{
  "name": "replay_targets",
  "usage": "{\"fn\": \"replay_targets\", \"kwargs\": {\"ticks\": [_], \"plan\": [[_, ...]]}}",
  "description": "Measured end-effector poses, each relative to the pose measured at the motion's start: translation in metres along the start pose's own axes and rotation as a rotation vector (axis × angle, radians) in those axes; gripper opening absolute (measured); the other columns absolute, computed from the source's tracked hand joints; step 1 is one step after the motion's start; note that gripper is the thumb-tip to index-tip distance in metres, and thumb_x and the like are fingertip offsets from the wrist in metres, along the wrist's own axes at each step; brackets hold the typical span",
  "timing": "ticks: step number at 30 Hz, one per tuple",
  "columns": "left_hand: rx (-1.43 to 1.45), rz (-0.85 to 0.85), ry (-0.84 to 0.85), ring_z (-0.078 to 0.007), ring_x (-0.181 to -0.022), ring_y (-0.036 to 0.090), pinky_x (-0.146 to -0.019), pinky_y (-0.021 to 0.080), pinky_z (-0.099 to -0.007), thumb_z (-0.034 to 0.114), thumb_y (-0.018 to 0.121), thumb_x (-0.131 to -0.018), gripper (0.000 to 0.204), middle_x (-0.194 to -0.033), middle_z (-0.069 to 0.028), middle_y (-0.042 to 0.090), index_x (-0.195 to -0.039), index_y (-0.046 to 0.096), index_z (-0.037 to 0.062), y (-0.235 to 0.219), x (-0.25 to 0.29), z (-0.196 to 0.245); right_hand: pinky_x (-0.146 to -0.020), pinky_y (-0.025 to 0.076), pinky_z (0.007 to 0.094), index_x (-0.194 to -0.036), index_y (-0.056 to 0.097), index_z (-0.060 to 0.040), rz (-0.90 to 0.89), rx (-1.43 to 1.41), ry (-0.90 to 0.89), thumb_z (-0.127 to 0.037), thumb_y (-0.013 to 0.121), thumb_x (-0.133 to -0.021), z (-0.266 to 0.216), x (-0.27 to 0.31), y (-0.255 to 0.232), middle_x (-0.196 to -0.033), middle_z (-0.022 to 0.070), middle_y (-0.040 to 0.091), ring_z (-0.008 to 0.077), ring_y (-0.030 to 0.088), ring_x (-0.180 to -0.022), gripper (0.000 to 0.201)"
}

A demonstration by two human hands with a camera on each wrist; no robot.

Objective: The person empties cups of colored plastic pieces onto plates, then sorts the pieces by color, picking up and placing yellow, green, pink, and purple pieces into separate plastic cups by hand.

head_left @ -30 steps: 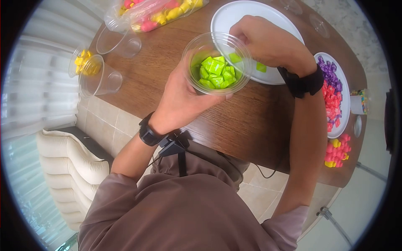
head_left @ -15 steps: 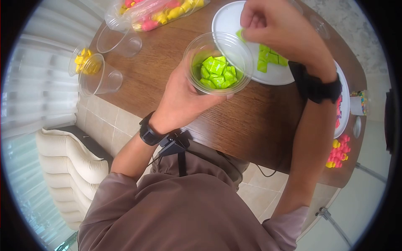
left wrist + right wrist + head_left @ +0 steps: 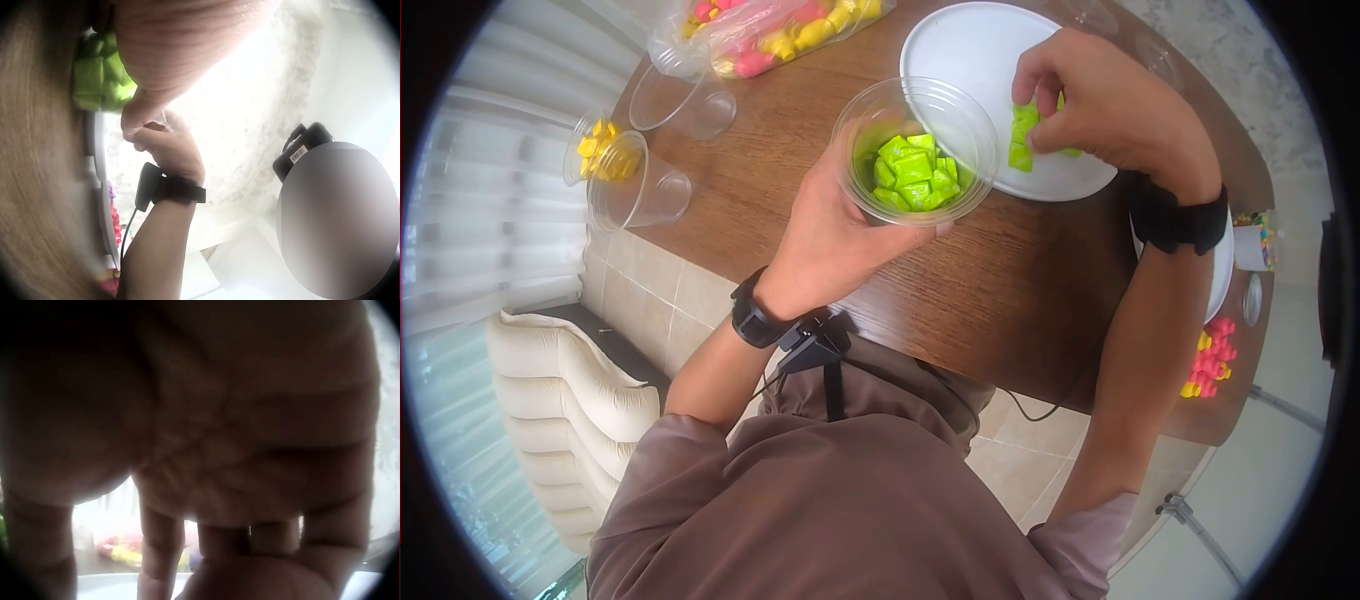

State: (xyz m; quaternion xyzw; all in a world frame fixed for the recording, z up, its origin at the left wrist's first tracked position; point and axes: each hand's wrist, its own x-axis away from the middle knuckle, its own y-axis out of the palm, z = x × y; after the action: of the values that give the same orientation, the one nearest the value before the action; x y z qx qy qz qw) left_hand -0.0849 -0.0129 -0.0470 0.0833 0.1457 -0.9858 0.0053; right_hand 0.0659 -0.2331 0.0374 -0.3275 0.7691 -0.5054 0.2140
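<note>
My left hand (image 3: 825, 235) grips a clear plastic cup (image 3: 855, 190) holding green wrapped pieces (image 3: 913, 170), above the wooden table. Over the white plate (image 3: 955, 50), my right hand (image 3: 1110, 110) reaches down with fingers bent and thumb apart, at a group of green pieces (image 3: 1021, 155) lying on it; its fingers partly cover them. In the left wrist view, the green pieces (image 3: 100, 75) show beside my left hand (image 3: 181, 50), with my right hand (image 3: 172, 147) beyond. The right wrist view shows the dark palm of my right hand (image 3: 237, 456), its fingertips out of sight.
Clear cups (image 3: 665, 195) stand or lie at the table's left, one with yellow pieces (image 3: 600, 140). A bag of pink and yellow pieces (image 3: 785, 40) lies at the back. Toward the right are another plate (image 3: 1222, 270), pink and yellow pieces (image 3: 1215, 355) and a small container (image 3: 1252, 245).
My right hand has moved right from beside the cup, rising over the plate and then lowering to the green pieces. The green piece near its fingers half a second ago no longer shows there. My left hand stays nearly still.
</note>
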Motion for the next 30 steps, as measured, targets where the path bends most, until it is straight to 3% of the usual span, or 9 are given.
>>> {"fn": "replay_targets", "kwargs": {"ticks": [5, 10, 17, 23, 28, 30], "plan": [[0.04, 0.011, -0.022, -0.018, -0.126, 0.057, -0.11, 0.044, -0.034, 0.013, 0.093, -0.074, 0.087, -0.136, -0.0105, 0.062, -0.144, 0.045, -0.0024, 0.0, 0.001, -0.001, -0.068, 0.049, 0.0402, -0.091, 0.062, -0.0024, -0.064, 0.113, 0.078, -0.013, 0.079, -0.064, -0.002, 0.003, 0.016, -0.081, 0.0137, 0.063, 0.0293, 0.062, -0.078, 0.033], [0.027, -0.005, 0.008, -0.0178, -0.126, 0.057, -0.11, 0.045, -0.0341, 0.012, 0.092, -0.075, 0.085, -0.136, -0.0105, 0.062, -0.144, 0.046, -0.0028, -0.001, 0.0, 0.0, -0.078, 0.049, 0.0458, -0.09, 0.061, -0.0069, 0.085, 0.263, -0.011, -0.018, 0.08, -0.064, -0.001, 0.004, 0.03, -0.091, 0.0155, 0.064, 0.0386, 0.06, -0.092, 0.034], [0.035, -0.005, -0.008, -0.0177, -0.125, 0.058, -0.109, 0.045, -0.0341, 0.012, 0.092, -0.075, 0.085, -0.135, -0.0106, 0.062, -0.144, 0.045, -0.0033, -0.001, 0.0, 0.0, -0.079, 0.049, 0.0464, -0.091, 0.061, -0.0065, 0.153, 0.232, -0.092, -0.019, 0.075, -0.07, -0.002, 0.004, 0.039, -0.089, 0.0155, 0.062, 0.0391, 0.06, -0.092, 0.028], [0.029, -0.005, -0.004, -0.0173, -0.124, 0.058, -0.109, 0.045, -0.0338, 0.013, 0.093, -0.075, 0.086, -0.134, -0.0106, 0.062, -0.144, 0.045, -0.0038, -0.001, -0.001, 0.0, -0.076, 0.049, 0.0481, -0.084, 0.064, -0.0015, -0.001, 0.294, 0.07, -0.013, 0.069, -0.075, -0.009, -0.006, 0.029, -0.089, 0.0195, 0.066, 0.041, 0.062, -0.09, 0.015], [0.024, 0.001, 0.004, -0.0177, -0.124, 0.058, -0.109, 0.045, -0.0337, 0.013, 0.092, -0.075, 0.086, -0.134, -0.0111, 0.062, -0.144, 0.045, -0.004, 0.0, 0.0, -0.001, -0.072, 0.05, 0.0454, -0.082, 0.064, 0.0009, 0.214, 0.258, -0.074, -0.003, 0.06, -0.081, 0.007, -0.002, 0.037, -0.086, 0.0217, 0.066, 0.0412, 0.063, -0.083, 0.006], [0.015, -0.001, 0.007, -0.0178, -0.124, 0.058, -0.109, 0.045, -0.0338, 0.012, 0.092, -0.075, 0.085, -0.135, -0.0113, 0.062, -0.144, 0.045, -0.0041, -0.001, 0.0, 0.001, -0.072, 0.05, 0.0443, -0.082, 0.065, 0.0011, 0.173, 0.23, -0.082, -0.003, 0.06, -0.082, 0.005, -0.003, 0.026, -0.084, 0.0205, 0.066, 0.0391, 0.063, -0.08, 0.006]]}}
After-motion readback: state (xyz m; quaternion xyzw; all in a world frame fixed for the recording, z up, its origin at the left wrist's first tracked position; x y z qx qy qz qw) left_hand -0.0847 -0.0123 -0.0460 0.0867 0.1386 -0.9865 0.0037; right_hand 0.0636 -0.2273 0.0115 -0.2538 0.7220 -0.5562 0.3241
